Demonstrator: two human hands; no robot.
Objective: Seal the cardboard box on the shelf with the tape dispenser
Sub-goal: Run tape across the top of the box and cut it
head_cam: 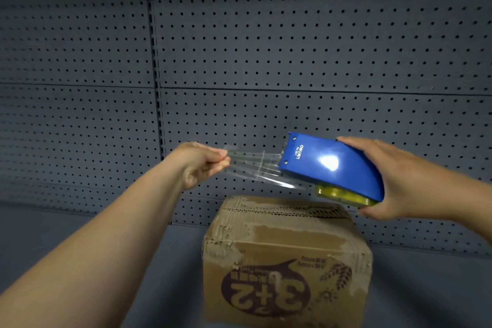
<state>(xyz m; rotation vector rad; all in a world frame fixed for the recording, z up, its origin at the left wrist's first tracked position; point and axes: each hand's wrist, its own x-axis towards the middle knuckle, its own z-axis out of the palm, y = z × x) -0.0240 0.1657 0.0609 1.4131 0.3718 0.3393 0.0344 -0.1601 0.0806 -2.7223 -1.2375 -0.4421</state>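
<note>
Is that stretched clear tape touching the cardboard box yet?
Apart. In the head view the tape spans between the left hand and the blue dispenser, with pegboard showing between it and the box below.

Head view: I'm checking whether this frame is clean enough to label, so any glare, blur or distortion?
Head view: a bright glare spot sits on the blue tape dispenser; the stretched clear tape glints and looks smeared; the pegboard wall bows from the wide lens; lighting is dim, and the cardboard box print stays readable.
</note>
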